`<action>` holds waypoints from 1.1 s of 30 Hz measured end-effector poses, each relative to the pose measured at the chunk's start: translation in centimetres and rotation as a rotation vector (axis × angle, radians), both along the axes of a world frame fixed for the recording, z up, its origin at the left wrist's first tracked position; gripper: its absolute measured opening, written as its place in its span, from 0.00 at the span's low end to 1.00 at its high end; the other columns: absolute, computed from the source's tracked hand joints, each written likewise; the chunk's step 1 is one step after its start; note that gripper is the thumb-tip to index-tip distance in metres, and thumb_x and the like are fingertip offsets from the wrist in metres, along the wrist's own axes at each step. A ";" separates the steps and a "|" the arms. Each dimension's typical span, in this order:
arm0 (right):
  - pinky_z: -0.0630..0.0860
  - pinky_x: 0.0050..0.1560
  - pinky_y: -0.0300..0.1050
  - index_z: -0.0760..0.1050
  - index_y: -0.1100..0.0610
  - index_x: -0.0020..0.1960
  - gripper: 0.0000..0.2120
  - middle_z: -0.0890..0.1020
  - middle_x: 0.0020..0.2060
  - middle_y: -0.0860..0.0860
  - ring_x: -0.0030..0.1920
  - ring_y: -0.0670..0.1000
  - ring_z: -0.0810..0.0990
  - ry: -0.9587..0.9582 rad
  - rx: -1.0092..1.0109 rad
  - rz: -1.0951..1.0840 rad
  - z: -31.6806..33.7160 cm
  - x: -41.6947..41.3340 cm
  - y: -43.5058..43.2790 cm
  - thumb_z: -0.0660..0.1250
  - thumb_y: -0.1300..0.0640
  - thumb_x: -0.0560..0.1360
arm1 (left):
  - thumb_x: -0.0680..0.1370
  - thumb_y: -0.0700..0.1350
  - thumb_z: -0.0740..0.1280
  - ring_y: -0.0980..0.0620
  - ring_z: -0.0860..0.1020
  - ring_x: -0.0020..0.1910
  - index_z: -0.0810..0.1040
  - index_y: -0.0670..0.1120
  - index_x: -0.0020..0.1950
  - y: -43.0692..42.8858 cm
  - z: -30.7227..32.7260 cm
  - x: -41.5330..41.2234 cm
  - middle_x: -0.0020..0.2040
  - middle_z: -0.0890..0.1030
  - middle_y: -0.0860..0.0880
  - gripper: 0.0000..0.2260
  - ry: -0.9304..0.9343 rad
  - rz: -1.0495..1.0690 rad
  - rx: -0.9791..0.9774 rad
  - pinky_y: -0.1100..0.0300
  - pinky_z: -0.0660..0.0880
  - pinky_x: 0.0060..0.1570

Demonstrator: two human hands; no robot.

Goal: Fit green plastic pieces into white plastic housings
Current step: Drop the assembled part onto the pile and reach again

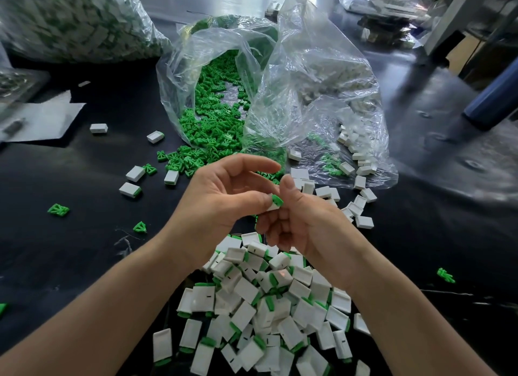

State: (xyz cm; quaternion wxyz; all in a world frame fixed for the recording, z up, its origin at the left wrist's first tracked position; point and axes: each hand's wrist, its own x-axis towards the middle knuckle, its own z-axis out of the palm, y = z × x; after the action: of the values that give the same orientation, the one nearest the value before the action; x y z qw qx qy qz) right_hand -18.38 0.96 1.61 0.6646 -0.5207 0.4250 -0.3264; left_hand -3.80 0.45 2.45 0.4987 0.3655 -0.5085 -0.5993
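At the centre of the head view, my left hand (221,196) and my right hand (302,221) meet over the black table. Between them is a white housing with a green piece (276,202) sticking out of its top. My left thumb and fingers pinch it, and my right thumb and curled fingers press against it from the right. Loose green pieces (207,140) spill from a clear bag (252,75) behind my hands. Empty white housings (361,162) lie at the right under another bag's mouth. A heap of assembled white-and-green parts (266,300) lies below my wrists.
Stray housings (98,128) and green pieces (58,209) dot the black table (70,249) on the left. A large filled bag (73,19) sits at the far left, with white paper (42,117) beside it. A blue cylinder (493,101) stands at the right.
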 end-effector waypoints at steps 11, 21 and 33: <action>0.63 0.30 0.31 0.71 0.72 0.52 0.27 0.67 0.25 0.43 0.26 0.40 0.64 0.178 -0.173 -0.058 -0.3 0.6 0.4 0.51 0.47 0.77 | 0.64 0.30 0.66 0.38 0.79 0.30 0.75 0.41 0.51 0.2 -0.5 -0.7 0.34 0.82 0.42 0.16 0.106 0.001 0.009 0.54 0.77 0.28; 0.64 0.36 0.34 0.75 0.58 0.55 0.30 0.72 0.25 0.31 0.31 0.35 0.71 0.292 -0.279 -0.113 -0.5 1.0 0.4 0.48 0.38 0.69 | 0.62 0.31 0.67 0.48 0.83 0.49 0.75 0.43 0.52 0.1 -0.5 -0.7 0.35 0.83 0.44 0.19 0.092 0.030 0.034 0.63 0.78 0.40; 0.67 0.35 0.30 0.70 0.46 0.40 0.16 0.73 0.27 0.29 0.32 0.32 0.72 0.253 -0.328 -0.123 -0.8 1.0 0.4 0.49 0.38 0.71 | 0.61 0.31 0.66 0.49 0.83 0.49 0.76 0.42 0.51 0.2 -0.6 -0.8 0.34 0.83 0.43 0.19 0.114 0.040 0.047 0.64 0.77 0.38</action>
State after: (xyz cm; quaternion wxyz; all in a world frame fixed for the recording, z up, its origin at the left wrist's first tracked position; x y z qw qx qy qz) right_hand -17.37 1.40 0.78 0.4911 -0.6318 0.4771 -0.3632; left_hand -4.61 0.66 1.82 0.5302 0.3524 -0.4575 -0.6208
